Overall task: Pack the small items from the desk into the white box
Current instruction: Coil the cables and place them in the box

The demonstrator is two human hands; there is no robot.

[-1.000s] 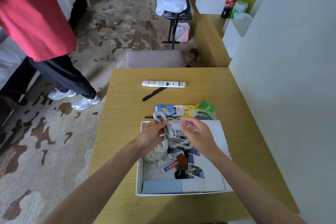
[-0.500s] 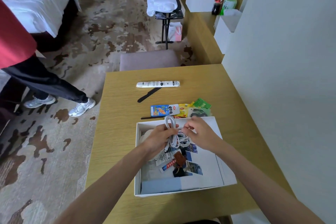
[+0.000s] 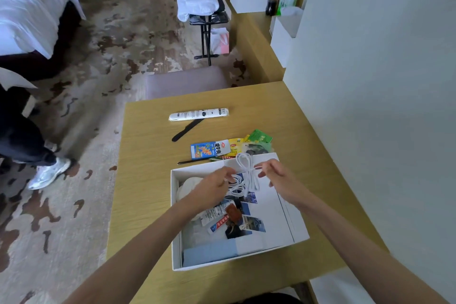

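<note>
So both hands are over the far end of the open white cardboard box [image 3: 299,237], fiddling with a coiled white charging cable [image 3: 246,175]. The left hand [image 3: 214,187] is closed around the bundled coils, which hang just inside the box near its far wall. The right hand [image 3: 276,175] is pinching a loose strand at the fingertips, pulled out to the side, with a loop standing up between the two hands. Looks to me like the cable is being tidied or tied off before it gets dropped in.

Next move, I'd guess: finish the wrap, let go over the bare patch at the box's far right, then go back for the rest. Still out on the light wooden desk [image 3: 153,180], just beyond the box's far edge, are a blue snack packet [image 3: 209,150], a yellow sachet [image 3: 235,147], a green sachet [image 3: 260,136] and a thin dark pen [image 3: 195,161]. Further toward the desk's far edge sit a white remote control [image 3: 198,114] and a black flat stick [image 3: 187,126], touching or nearly so.
</note>
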